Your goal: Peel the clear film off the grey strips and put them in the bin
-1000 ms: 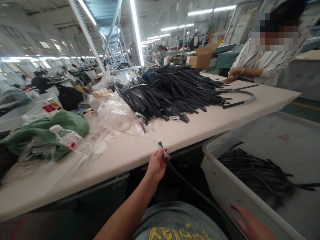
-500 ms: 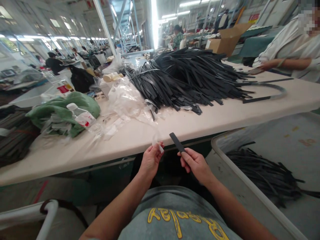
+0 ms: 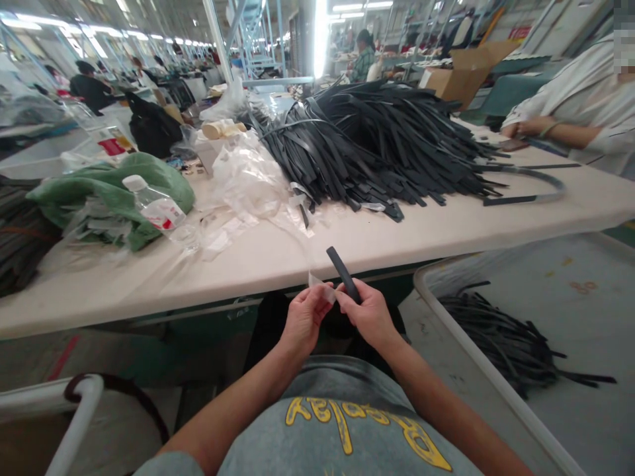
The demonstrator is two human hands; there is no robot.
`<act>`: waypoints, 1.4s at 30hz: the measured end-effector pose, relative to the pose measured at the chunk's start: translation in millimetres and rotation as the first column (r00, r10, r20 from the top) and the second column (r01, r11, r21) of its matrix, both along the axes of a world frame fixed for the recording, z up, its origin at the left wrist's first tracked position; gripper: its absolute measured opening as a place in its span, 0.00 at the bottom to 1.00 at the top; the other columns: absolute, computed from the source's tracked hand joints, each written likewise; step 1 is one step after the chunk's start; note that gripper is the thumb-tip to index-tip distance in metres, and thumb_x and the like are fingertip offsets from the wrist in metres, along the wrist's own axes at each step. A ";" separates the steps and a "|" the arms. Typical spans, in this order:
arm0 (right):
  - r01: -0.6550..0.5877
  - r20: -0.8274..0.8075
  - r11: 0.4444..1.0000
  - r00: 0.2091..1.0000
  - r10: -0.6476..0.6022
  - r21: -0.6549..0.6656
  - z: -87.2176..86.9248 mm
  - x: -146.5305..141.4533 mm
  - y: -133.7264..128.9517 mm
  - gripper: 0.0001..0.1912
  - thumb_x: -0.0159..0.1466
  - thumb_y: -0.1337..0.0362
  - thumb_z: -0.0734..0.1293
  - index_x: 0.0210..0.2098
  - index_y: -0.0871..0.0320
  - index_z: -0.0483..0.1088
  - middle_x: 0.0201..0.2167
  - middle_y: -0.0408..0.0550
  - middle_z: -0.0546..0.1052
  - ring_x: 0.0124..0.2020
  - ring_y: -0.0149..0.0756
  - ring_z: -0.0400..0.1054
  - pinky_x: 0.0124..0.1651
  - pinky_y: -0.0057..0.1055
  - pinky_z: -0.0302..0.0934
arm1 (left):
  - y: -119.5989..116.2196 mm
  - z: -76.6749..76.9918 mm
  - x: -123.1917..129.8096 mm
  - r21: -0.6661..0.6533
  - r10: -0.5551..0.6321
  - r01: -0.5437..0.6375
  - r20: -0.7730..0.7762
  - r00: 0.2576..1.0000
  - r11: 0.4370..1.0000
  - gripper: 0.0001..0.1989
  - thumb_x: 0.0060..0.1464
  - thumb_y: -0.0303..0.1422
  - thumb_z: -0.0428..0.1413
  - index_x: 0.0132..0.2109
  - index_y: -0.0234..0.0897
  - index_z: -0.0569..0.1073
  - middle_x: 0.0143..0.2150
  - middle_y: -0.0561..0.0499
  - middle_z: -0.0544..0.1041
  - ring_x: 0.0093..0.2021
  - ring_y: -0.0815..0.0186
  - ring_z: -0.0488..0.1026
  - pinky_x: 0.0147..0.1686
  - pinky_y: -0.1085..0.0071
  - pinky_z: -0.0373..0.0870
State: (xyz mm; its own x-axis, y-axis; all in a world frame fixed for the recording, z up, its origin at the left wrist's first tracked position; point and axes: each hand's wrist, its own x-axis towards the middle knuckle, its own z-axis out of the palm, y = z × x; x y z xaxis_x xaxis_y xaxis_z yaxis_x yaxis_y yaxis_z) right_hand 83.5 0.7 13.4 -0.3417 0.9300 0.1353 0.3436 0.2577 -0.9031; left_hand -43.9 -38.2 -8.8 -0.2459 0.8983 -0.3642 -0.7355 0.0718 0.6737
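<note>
Between the fingers of my left hand (image 3: pixel 307 317) is a small piece of clear film (image 3: pixel 321 289), pinched just past the table's front edge. My right hand (image 3: pixel 368 312) is closed on a black strip (image 3: pixel 342 272), whose free end points up and away toward the table. The fingertips of my right hand meet the film beside my left fingers. On the table behind them lies a large heap of black strips (image 3: pixel 377 145), with crumpled clear plastic (image 3: pixel 248 175) at its left.
A plastic bottle (image 3: pixel 156 205) leans on a green cloth bag (image 3: pixel 114 178) at the left. More black strips (image 3: pixel 501 337) lie in a grey bin (image 3: pixel 476 344) at the right. Another person's hands (image 3: pixel 533 127) are at the table's far right. A cardboard box (image 3: pixel 461 76) stands behind.
My right hand has moved left with the black strip, and its fingertips now reach the film in my left hand. The head view has shifted slightly.
</note>
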 end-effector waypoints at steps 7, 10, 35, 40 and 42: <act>-0.041 -0.028 0.995 0.999 0.039 -0.086 -7.2 5.2 5.1 0.11 0.63 0.56 0.65 0.33 0.59 0.71 0.20 0.38 0.68 0.18 0.27 0.58 0.22 0.23 0.55 | -1.7 -7.1 -2.1 -0.009 -0.272 0.273 -0.122 0.954 0.962 0.18 0.47 0.40 0.66 0.42 0.32 0.81 0.44 0.42 0.81 0.40 0.64 0.77 0.44 0.70 0.70; -0.089 -0.029 0.991 0.996 0.086 -0.099 -6.3 8.9 5.4 0.12 0.63 0.55 0.66 0.32 0.58 0.70 0.22 0.39 0.68 0.20 0.27 0.59 0.23 0.23 0.55 | 2.5 -13.6 -6.4 -0.049 -0.234 0.229 -0.144 0.962 0.972 0.16 0.45 0.40 0.67 0.37 0.32 0.81 0.37 0.44 0.82 0.37 0.64 0.77 0.42 0.69 0.70; -0.184 0.329 0.980 0.932 0.151 0.073 -10.5 35.3 -29.4 0.17 0.68 0.59 0.55 0.27 0.57 0.67 0.24 0.44 0.71 0.26 0.33 0.64 0.31 0.29 0.52 | 7.2 5.9 -6.8 -0.067 -0.118 0.127 0.123 0.985 0.990 0.13 0.43 0.37 0.69 0.34 0.34 0.78 0.34 0.49 0.81 0.35 0.67 0.77 0.38 0.72 0.73; -0.219 0.231 0.974 0.946 0.226 -0.056 -10.0 30.7 -24.7 0.20 0.70 0.57 0.54 0.26 0.57 0.66 0.21 0.42 0.71 0.22 0.31 0.65 0.28 0.26 0.56 | -1.5 -5.0 7.8 -0.039 -0.207 0.211 0.079 0.975 0.977 0.17 0.41 0.39 0.70 0.36 0.32 0.79 0.33 0.48 0.81 0.32 0.67 0.76 0.33 0.73 0.72; -0.237 0.185 0.966 0.950 0.252 -0.103 -4.5 37.9 -24.6 0.20 0.71 0.56 0.53 0.30 0.58 0.68 0.22 0.42 0.73 0.20 0.30 0.66 0.26 0.26 0.59 | -3.5 -9.0 9.7 -0.054 -0.205 0.209 0.069 0.976 0.976 0.17 0.42 0.39 0.69 0.35 0.31 0.79 0.33 0.47 0.81 0.31 0.67 0.76 0.33 0.73 0.71</act>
